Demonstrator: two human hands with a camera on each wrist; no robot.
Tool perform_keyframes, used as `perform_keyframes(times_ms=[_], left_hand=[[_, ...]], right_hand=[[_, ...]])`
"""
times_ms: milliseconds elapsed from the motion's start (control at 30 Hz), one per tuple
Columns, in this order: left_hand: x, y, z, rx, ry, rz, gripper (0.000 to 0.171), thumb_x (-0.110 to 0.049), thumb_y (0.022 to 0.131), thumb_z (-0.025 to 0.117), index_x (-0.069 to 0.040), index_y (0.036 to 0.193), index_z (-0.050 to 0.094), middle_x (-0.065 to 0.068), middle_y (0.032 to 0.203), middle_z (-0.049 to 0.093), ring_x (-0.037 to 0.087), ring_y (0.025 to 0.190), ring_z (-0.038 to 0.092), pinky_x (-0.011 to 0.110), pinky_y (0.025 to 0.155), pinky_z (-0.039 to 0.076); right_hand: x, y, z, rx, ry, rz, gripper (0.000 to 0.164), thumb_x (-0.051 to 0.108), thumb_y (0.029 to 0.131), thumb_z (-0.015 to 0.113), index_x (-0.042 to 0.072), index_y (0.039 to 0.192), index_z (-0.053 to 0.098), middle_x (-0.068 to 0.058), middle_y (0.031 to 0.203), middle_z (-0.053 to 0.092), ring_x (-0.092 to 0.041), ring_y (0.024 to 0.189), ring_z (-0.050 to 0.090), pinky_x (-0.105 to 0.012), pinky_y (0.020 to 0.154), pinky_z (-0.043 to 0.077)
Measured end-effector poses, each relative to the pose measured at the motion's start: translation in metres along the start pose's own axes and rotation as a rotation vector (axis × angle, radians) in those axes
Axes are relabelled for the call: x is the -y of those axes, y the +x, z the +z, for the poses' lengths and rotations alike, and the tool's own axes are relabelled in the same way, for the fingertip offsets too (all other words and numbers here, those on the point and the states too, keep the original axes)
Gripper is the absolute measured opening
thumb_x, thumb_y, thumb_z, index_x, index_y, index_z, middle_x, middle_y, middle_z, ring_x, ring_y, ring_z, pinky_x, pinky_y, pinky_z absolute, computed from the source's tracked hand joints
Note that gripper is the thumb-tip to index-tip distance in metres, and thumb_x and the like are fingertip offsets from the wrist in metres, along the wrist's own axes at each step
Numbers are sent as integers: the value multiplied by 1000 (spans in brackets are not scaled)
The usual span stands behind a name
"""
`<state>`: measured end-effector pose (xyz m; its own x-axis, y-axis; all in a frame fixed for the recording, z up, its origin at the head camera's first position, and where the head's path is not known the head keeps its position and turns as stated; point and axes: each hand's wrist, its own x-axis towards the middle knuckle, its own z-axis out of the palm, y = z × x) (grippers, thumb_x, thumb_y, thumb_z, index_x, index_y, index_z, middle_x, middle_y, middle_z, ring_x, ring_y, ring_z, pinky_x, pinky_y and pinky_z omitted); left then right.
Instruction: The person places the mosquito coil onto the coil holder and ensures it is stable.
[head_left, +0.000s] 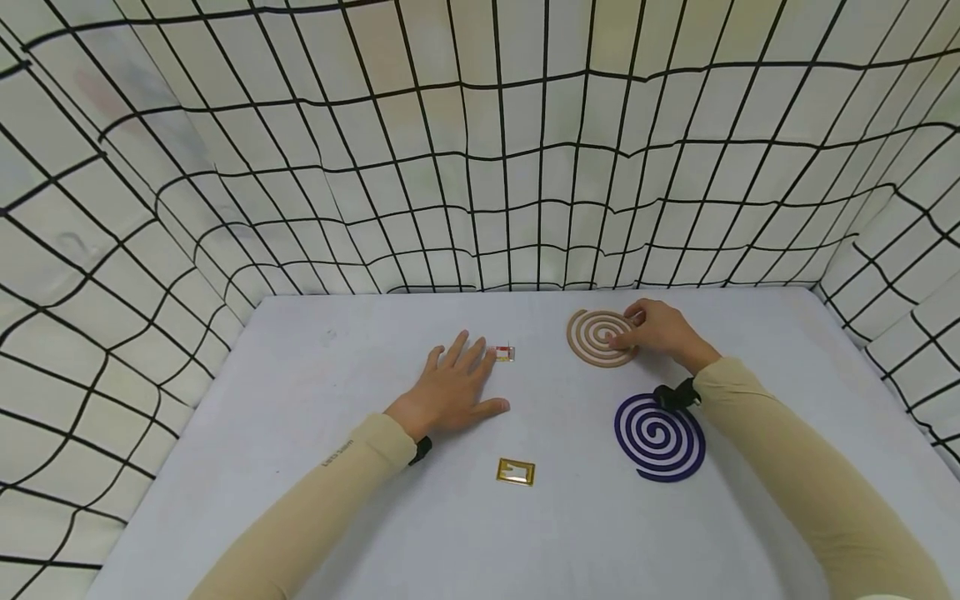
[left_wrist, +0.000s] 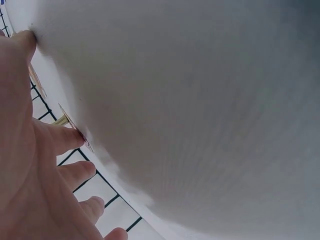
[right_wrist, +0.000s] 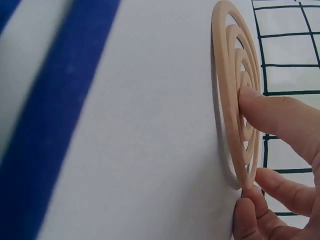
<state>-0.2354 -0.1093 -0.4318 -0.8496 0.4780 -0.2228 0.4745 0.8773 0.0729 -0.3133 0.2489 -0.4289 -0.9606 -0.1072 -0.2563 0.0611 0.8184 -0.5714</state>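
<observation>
My left hand [head_left: 450, 392] rests on the white tabletop with its fingers spread. Its index fingertip touches a small flat piece [head_left: 506, 354] with red, white and yellow showing, partly hidden by the finger; the left wrist view catches it edge-on as a thin plate [left_wrist: 70, 120]. With my right hand [head_left: 663, 329] I grip a tan mosquito coil [right_wrist: 225, 90], thumb on its face near the centre and fingers at its rim. That coil is tilted slightly off the table, a shadow beside it. Below the right wrist lies a dark purple-blue spiral coil [head_left: 656, 432].
Closer to me sits a small gold rectangular piece [head_left: 515, 462] with a cut-out middle. Black netting [head_left: 506, 192] over white panels rises behind the table and along both sides. A dark band [head_left: 677, 394] on the right wrist overlaps the purple-blue coil's upper edge.
</observation>
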Motion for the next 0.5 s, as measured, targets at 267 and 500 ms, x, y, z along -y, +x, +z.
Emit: perform_keyframes(times_ms=[267, 500], left_hand=[[0, -2, -1, 5, -22, -11, 89, -69, 100, 47, -15, 167, 22, 12, 176, 16, 40, 164, 3, 66, 127, 15], [4, -4, 0, -8, -43, 1, 87, -68, 100, 48, -17, 166, 23, 13, 175, 17, 41, 164, 4, 67, 126, 16]], right_hand=[[1, 2, 0, -5, 31, 26, 83, 40, 84, 84, -3, 144, 45, -25, 132, 54, -37, 115, 54, -48, 96, 48], [2, 3, 1, -10, 12, 24, 83, 39, 85, 84, -5, 146, 48, -25, 133, 56, -36, 116, 55, -49, 98, 48]])
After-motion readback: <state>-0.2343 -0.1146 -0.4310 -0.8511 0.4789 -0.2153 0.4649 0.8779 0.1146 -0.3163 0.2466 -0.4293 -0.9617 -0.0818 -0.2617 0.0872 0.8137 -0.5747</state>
